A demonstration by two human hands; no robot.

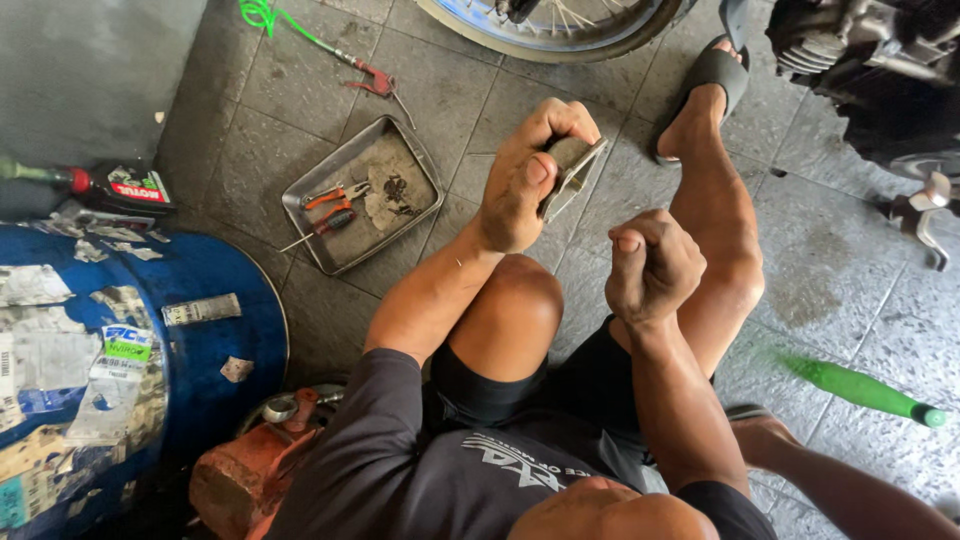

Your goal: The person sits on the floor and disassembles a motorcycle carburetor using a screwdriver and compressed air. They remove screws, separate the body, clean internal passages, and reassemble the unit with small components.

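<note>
Within left hand (pixel 520 190), flat grey pad (pixel 572 165)

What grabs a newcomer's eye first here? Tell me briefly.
The left hand at centre grips a flat grey pad, with the right hand clenched just below it. Left of them a metal tray with pliers lies on the floor, and a blue drum fills the lower left.

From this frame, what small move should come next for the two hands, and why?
Probably bring the right hand up to the flat grey part gripped in the left hand. The right hand is a closed fist just below it, not touching, and the part's edge faces that hand.
</note>
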